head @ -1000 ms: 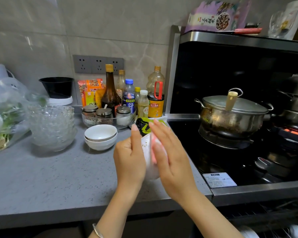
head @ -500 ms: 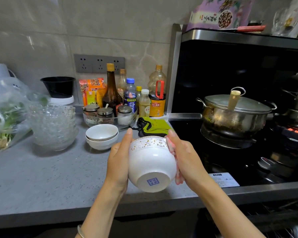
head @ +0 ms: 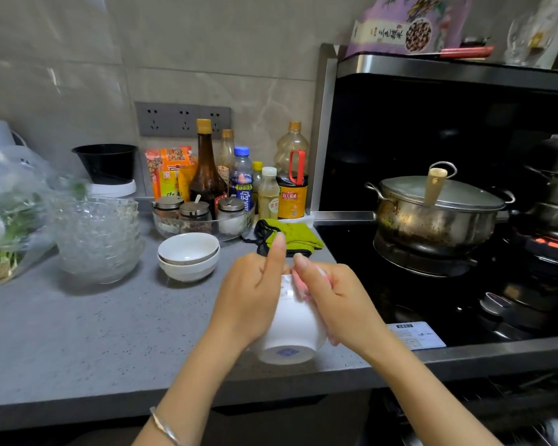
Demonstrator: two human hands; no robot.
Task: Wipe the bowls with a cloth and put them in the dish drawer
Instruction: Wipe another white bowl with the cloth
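Observation:
A white bowl (head: 290, 329) with a blue mark on its foot is held above the counter's front edge, its foot turned toward me. My left hand (head: 252, 294) grips its left side, thumb raised over the rim. My right hand (head: 332, 300) presses a pink cloth (head: 298, 286) against the bowl's right side near the rim; most of the cloth is hidden under the fingers. Two stacked white bowls (head: 189, 255) rest on the grey counter (head: 78, 342) behind. At the bottom right, the dish drawer (head: 529, 413) is a dark space with a wire rack, only partly in view.
A stack of glass bowls (head: 99, 239) and a bag of greens (head: 7, 220) sit at the left. Sauce bottles (head: 207, 175) and spice jars (head: 194, 214) line the wall. A green glove (head: 290, 236) lies by the stove (head: 432, 300), where a lidded steel pot (head: 438, 214) stands.
The bowl has been turned in my hands. My right hand with the cloth has moved from the bowl's right side up to its rim, and my left hand covers more of its left wall.

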